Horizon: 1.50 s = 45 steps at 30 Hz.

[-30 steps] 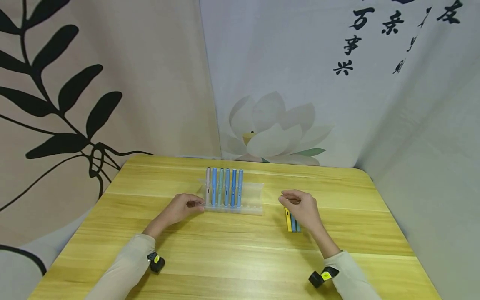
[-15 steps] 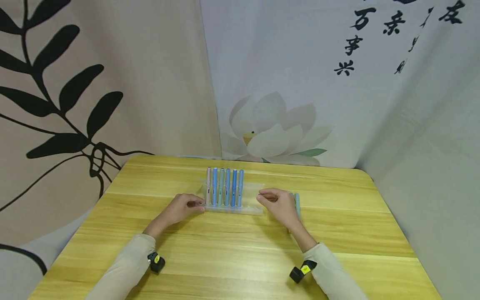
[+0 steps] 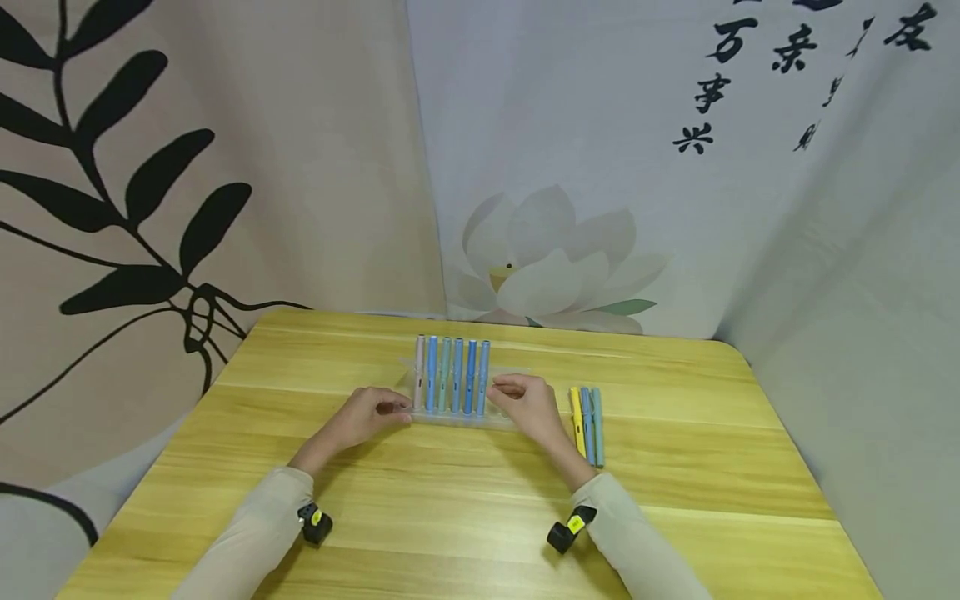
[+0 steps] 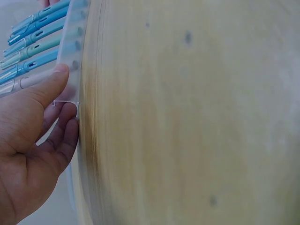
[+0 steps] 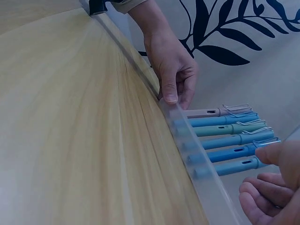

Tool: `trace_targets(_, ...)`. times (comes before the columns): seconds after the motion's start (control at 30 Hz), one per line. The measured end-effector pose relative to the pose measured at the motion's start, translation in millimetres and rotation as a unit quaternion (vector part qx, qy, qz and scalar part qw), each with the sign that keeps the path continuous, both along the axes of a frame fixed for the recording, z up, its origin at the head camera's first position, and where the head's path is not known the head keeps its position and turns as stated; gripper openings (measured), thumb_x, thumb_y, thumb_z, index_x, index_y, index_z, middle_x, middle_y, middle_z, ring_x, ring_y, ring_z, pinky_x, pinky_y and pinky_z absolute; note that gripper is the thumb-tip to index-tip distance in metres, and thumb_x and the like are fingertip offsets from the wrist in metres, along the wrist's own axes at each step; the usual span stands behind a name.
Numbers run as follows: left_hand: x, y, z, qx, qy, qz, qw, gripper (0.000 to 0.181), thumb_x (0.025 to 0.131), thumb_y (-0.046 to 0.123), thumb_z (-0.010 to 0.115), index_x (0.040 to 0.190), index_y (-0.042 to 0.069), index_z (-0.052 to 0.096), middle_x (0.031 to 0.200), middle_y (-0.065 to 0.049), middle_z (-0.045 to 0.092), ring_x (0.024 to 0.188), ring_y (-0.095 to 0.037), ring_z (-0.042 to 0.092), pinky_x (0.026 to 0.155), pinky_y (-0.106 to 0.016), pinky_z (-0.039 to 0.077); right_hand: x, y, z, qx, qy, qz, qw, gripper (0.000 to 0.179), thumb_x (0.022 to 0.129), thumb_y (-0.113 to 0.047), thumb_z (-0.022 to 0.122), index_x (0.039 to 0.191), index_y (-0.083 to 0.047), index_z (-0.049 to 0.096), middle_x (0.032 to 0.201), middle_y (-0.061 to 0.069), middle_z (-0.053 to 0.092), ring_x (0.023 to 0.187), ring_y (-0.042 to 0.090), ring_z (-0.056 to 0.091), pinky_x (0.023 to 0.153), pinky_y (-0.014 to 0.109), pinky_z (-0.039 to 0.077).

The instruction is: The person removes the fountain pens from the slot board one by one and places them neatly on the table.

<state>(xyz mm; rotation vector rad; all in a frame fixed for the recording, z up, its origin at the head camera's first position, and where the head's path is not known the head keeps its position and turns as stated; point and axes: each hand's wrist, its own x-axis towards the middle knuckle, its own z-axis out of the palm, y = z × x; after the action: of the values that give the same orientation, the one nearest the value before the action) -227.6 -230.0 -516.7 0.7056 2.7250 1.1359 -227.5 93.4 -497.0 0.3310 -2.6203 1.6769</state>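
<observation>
Thumb and fingers of my left hand (image 3: 367,419) pinch the left end of a clear plastic pen rack (image 3: 450,419). Several fountain pens stand side by side in it: a pale pink pen (image 3: 419,371) at the left end, a green pen (image 3: 445,373), the others blue. My right hand (image 3: 532,408) is at the right of the row, fingers loosely bent. Its thumb (image 5: 269,152) overlaps the cap end of the last blue pen (image 5: 232,167) in the right wrist view. Right of that hand lie a yellow pen (image 3: 577,417), a blue pen (image 3: 587,425) and a teal pen (image 3: 597,425).
Everything stands on a wooden table (image 3: 450,517), with the rack towards its far edge. Behind it hangs a pale curtain (image 3: 337,167) with printed leaves, a lotus and characters. A black camera is strapped to each wrist.
My right hand has moved left from above the three loose pens to the right side of the row, uncovering those pens. My left hand stays at the rack's end.
</observation>
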Motion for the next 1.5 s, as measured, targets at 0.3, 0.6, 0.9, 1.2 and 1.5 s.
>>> trace_targets(0.3, -1.1, 0.6, 1.7, 0.004, -0.005, -0.003, 1.0, 0.026, 0.096, 0.026, 0.074, 0.116, 0.011, 0.077, 0.104, 0.001, 0.074, 0.084, -0.01, 0.063, 0.076, -0.027, 0.054, -6.8, -13, -2.3, 0.001, -0.007, -0.015, 0.9999, 0.026, 0.093, -0.023, 0.078, 0.114, -0.007, 0.077, 0.103, 0.007, 0.077, 0.093, 0.022, 0.073, 0.077, 0.036, 0.06)
trace_targets(0.6, -0.6, 0.4, 1.9, 0.004, -0.004, 0.003, 1.0, 0.026, 0.096, 0.025, 0.074, 0.116, 0.01, 0.077, 0.103, 0.001, 0.074, 0.083, -0.009, 0.062, 0.076, -0.027, 0.054, -8.9, -17, -4.9, 0.022, -0.002, -0.016, 0.9996, 0.022, 0.092, -0.021, 0.079, 0.107, -0.006, 0.078, 0.097, 0.007, 0.077, 0.088, 0.02, 0.073, 0.075, 0.034, 0.06)
trace_targets(0.9, 0.0, 1.0, 1.6, 0.006, 0.0, -0.003, 1.0, 0.027, 0.096, 0.024, 0.073, 0.117, 0.008, 0.076, 0.104, -0.002, 0.075, 0.084, -0.01, 0.062, 0.076, -0.027, 0.054, -7.7, -16, -4.7, 0.027, 0.005, -0.021, 0.9994, 0.018, 0.092, -0.021, 0.079, 0.104, -0.008, 0.079, 0.096, 0.006, 0.077, 0.087, 0.02, 0.073, 0.075, 0.036, 0.06)
trace_targets(1.2, 1.1, -0.3, 0.4, 0.003, -0.002, -0.003, 1.0, 0.028, 0.097, 0.025, 0.072, 0.118, 0.007, 0.076, 0.106, -0.002, 0.074, 0.085, -0.01, 0.062, 0.076, -0.028, 0.054, -5.2, -15, 0.3, 0.014, 0.027, -0.03, 0.9991, 0.017, 0.091, -0.022, 0.08, 0.103, -0.01, 0.08, 0.095, 0.003, 0.078, 0.086, 0.017, 0.073, 0.076, 0.034, 0.06)
trace_targets(1.5, 0.8, 1.2, 2.0, -0.001, -0.002, 0.002, 1.0, 0.027, 0.097, 0.024, 0.073, 0.118, 0.009, 0.076, 0.106, -0.001, 0.074, 0.084, -0.01, 0.062, 0.076, -0.027, 0.054, -2.2, -10, 14.5, -0.01, 0.034, -0.04, 0.9986, 0.022, 0.093, -0.024, 0.078, 0.109, -0.01, 0.078, 0.097, 0.002, 0.078, 0.089, 0.017, 0.073, 0.079, 0.037, 0.06)
